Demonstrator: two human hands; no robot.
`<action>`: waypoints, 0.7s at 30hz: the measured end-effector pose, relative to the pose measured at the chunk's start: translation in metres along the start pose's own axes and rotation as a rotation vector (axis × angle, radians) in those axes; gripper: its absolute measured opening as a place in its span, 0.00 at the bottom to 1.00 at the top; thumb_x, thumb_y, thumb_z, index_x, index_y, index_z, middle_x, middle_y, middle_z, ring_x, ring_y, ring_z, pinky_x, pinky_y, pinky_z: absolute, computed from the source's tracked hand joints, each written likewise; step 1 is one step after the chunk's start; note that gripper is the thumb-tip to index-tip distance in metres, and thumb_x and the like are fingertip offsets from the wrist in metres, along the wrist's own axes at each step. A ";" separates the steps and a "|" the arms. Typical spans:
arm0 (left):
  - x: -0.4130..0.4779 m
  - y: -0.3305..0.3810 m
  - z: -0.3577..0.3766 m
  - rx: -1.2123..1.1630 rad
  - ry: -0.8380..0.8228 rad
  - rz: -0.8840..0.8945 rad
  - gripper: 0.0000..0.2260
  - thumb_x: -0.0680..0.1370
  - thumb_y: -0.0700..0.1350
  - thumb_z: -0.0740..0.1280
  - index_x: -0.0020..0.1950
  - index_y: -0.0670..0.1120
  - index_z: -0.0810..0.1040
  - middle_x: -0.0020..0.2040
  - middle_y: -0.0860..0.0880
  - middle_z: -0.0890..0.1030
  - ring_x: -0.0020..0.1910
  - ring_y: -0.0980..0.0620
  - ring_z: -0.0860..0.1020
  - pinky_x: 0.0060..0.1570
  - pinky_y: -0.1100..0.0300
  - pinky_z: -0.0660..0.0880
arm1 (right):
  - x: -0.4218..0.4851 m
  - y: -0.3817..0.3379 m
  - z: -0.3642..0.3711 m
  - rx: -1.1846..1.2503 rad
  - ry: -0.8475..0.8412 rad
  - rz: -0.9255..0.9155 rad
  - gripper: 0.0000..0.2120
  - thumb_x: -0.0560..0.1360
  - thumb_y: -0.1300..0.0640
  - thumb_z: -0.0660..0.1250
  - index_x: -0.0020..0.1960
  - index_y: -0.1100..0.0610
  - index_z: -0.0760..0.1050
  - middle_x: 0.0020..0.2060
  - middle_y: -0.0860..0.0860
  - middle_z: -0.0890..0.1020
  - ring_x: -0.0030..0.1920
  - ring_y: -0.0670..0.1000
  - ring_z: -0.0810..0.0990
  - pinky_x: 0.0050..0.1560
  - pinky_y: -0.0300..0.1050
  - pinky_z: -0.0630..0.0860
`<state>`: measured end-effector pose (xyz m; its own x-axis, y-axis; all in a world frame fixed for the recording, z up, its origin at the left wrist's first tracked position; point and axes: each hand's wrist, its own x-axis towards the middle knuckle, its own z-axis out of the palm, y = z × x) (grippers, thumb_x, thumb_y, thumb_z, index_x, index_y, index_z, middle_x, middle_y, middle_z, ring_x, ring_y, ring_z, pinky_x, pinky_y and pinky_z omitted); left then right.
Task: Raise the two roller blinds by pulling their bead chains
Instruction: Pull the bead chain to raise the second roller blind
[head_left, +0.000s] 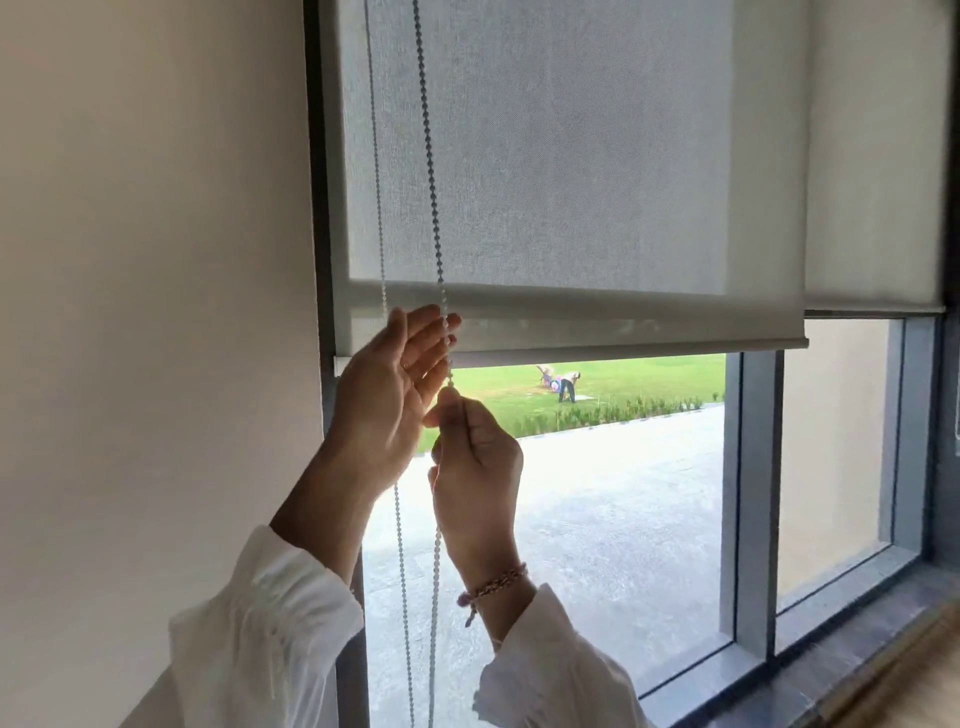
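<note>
The person's right hand (475, 457) is closed around the right strand of the white bead chain (434, 218), while the left hand (387, 384) is open just above it, fingers spread against that strand. Behind them hangs the grey translucent fabric roller blind (571, 156), its bottom bar about halfway down the dark-framed window (750, 493), beside the second pale roller blind (872, 182).

The near roller blind (571, 156) is grey woven cloth, matt and finely textured, thin enough to pass light; the second roller blind (878, 156), to its right, looks a similar matt cloth, paler; the bead chain (428, 156) in front of the near blind is strung of small smooth beads, possibly plastic; the window frame (753, 493) below the near blind is smooth grey metal; both sleeves (270, 623) are white gathered cloth; the bracelet (496, 582) is braided cord; the wall (156, 208) is matt paint.
</note>
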<state>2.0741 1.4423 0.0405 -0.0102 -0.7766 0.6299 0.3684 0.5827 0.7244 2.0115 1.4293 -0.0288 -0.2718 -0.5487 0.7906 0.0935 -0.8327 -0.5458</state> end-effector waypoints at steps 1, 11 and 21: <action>0.004 0.009 0.002 -0.065 -0.023 -0.027 0.17 0.80 0.51 0.50 0.55 0.45 0.75 0.56 0.47 0.80 0.60 0.50 0.76 0.62 0.57 0.69 | -0.002 0.001 -0.001 0.018 -0.006 0.019 0.13 0.72 0.46 0.59 0.33 0.49 0.74 0.18 0.44 0.68 0.22 0.47 0.61 0.27 0.45 0.60; 0.015 0.027 0.043 -0.085 0.124 0.153 0.18 0.80 0.48 0.53 0.31 0.48 0.68 0.17 0.55 0.61 0.16 0.59 0.56 0.15 0.69 0.53 | 0.001 0.000 -0.010 0.117 -0.106 0.098 0.14 0.76 0.56 0.60 0.33 0.48 0.75 0.17 0.42 0.67 0.21 0.42 0.61 0.29 0.40 0.58; -0.002 0.015 0.032 -0.060 0.171 0.291 0.19 0.80 0.45 0.55 0.28 0.48 0.65 0.18 0.56 0.62 0.16 0.60 0.57 0.18 0.71 0.53 | 0.033 -0.013 -0.028 0.481 -0.126 0.403 0.23 0.76 0.43 0.54 0.41 0.61 0.76 0.41 0.56 0.80 0.39 0.54 0.83 0.42 0.49 0.81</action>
<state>2.0500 1.4604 0.0593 0.2576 -0.6114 0.7482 0.3867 0.7749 0.5000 1.9741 1.4246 -0.0037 -0.0139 -0.8059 0.5919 0.5927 -0.4834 -0.6443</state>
